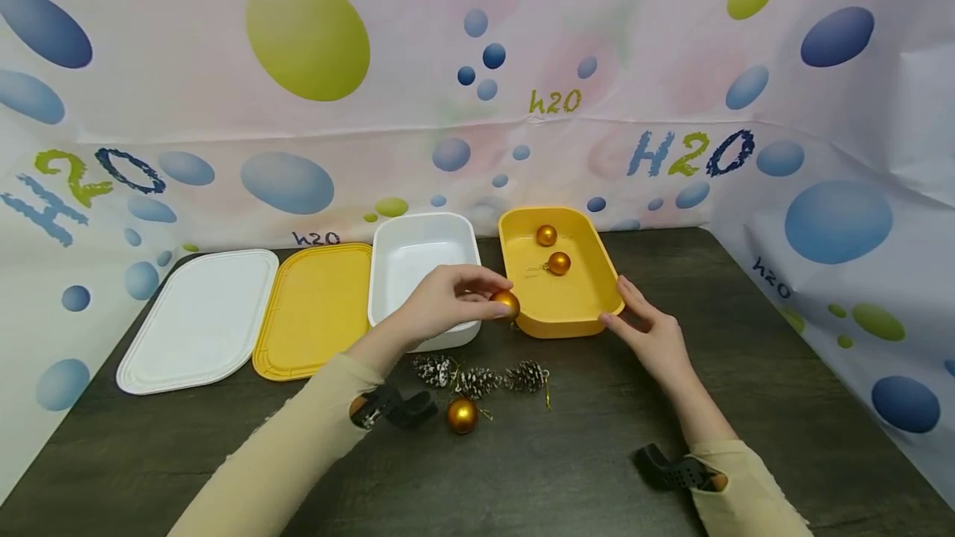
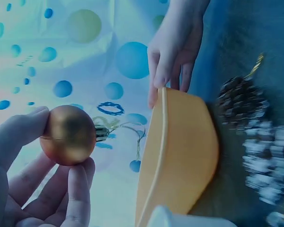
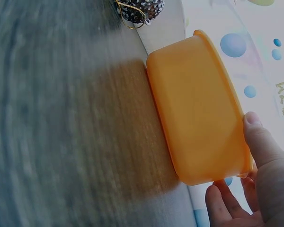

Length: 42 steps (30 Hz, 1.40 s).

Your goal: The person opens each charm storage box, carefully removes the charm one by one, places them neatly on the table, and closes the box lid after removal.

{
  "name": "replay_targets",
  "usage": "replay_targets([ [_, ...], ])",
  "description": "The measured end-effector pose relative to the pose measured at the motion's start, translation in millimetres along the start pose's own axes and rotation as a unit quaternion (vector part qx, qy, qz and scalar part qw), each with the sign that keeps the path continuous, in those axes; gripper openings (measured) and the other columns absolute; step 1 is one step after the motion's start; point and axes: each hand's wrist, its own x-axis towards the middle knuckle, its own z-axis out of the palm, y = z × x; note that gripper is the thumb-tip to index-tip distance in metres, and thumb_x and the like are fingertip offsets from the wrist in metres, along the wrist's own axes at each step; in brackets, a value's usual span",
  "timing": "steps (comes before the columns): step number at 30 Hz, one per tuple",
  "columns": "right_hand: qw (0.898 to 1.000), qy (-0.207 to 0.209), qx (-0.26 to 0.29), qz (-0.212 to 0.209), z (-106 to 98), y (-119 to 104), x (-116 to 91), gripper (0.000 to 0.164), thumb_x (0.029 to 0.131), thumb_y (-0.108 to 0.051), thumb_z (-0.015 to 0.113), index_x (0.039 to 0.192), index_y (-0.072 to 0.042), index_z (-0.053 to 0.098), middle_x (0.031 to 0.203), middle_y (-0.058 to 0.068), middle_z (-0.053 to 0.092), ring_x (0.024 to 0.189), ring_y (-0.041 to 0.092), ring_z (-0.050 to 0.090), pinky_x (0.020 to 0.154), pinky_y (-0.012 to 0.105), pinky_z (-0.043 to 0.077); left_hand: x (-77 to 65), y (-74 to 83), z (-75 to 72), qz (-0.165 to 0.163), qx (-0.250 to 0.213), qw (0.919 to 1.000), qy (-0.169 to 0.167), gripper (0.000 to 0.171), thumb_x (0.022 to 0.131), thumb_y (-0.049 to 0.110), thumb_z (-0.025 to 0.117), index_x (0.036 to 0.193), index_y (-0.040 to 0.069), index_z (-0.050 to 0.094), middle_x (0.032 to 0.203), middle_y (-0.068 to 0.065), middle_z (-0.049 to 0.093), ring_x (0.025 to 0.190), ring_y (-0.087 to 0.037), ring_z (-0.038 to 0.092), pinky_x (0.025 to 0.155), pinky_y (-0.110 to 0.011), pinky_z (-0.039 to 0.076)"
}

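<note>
A gold Christmas bauble [image 1: 506, 302] is pinched between the thumb and fingers of my left hand [image 1: 436, 305], by the near left rim of the yellow container [image 1: 559, 328]. In the left wrist view the bauble [image 2: 68, 135] has its cap and thin gold string pointing toward that container. My right hand [image 1: 656, 342] grips the container's near right corner, thumb at the front rim and fingers along the side, as the right wrist view also shows. Inside the container lie two more gold baubles [image 1: 547, 235]. Another gold bauble [image 1: 462, 416] rests on the table in front.
Several frosted pine cones [image 1: 479, 383] lie in a row on the dark table [image 1: 582, 454], before the containers. A white container [image 1: 425, 226] stands left of the yellow one. Further left lie a yellow lid [image 1: 317, 309] and a white lid [image 1: 201, 317]. A printed sheet [image 1: 418, 106] hangs behind.
</note>
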Motion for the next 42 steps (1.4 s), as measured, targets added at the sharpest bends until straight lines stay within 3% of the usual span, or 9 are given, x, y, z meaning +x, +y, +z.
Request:
replay_targets([
  [3,1.000,-0.002,0.000,0.003,1,1,1,0.067,0.088,-0.038,0.068,0.146,-0.020,0.038,0.151,-0.003,0.033,0.139,0.024,0.029,0.107,0.049,0.030,-32.3,-5.7,-7.6,-0.004,-0.028,0.9995,0.012,0.032,0.085,0.017,0.074,0.113,0.001,0.068,0.103,-0.006,0.069,0.095,-0.019,0.064,0.084,-0.031,0.052],
  [7,1.000,-0.001,0.003,0.000,1,1,1,0.066,0.088,-0.036,0.068,0.146,-0.021,0.039,0.151,-0.004,0.033,0.139,0.023,0.029,0.106,0.048,0.032,-70.6,-17.9,-16.5,-0.046,-0.048,0.9973,0.033,0.036,0.086,0.018,0.072,0.115,-0.003,0.065,0.107,-0.009,0.068,0.097,-0.021,0.064,0.083,-0.030,0.053],
  [11,1.000,-0.001,0.006,0.003,1,2,1,0.066,0.088,-0.037,0.068,0.146,-0.022,0.038,0.151,-0.004,0.033,0.139,0.023,0.029,0.106,0.048,0.032,-96.4,-32.4,-20.1,-0.086,-0.042,0.9944,0.045,0.037,0.087,0.021,0.072,0.116,0.000,0.066,0.112,-0.011,0.066,0.101,-0.022,0.064,0.082,-0.029,0.053],
  [14,1.000,-0.003,0.008,0.006,1,3,1,0.066,0.088,-0.037,0.069,0.146,-0.023,0.038,0.151,-0.004,0.032,0.139,0.023,0.028,0.107,0.050,0.030,-107.9,-41.9,-18.8,-0.101,-0.041,0.9931,0.042,0.036,0.087,0.022,0.072,0.116,0.001,0.066,0.115,-0.012,0.064,0.103,-0.023,0.063,0.082,-0.029,0.053],
  [26,1.000,-0.006,0.007,0.007,0,2,2,0.067,0.088,-0.038,0.068,0.146,-0.022,0.038,0.151,-0.004,0.031,0.140,0.024,0.026,0.108,0.053,0.026,-124.4,-57.0,-11.9,-0.126,-0.022,0.9917,0.015,0.035,0.086,0.022,0.073,0.114,0.001,0.067,0.114,-0.012,0.064,0.101,-0.023,0.063,0.082,-0.027,0.052],
  [42,1.000,-0.006,0.005,0.004,0,1,2,0.068,0.087,-0.040,0.068,0.146,-0.022,0.038,0.151,-0.004,0.032,0.140,0.024,0.027,0.108,0.052,0.028,-127.1,-68.1,-9.5,-0.136,-0.024,0.9904,0.005,0.035,0.086,0.023,0.073,0.114,0.003,0.067,0.113,-0.012,0.064,0.101,-0.023,0.063,0.081,-0.027,0.053],
])
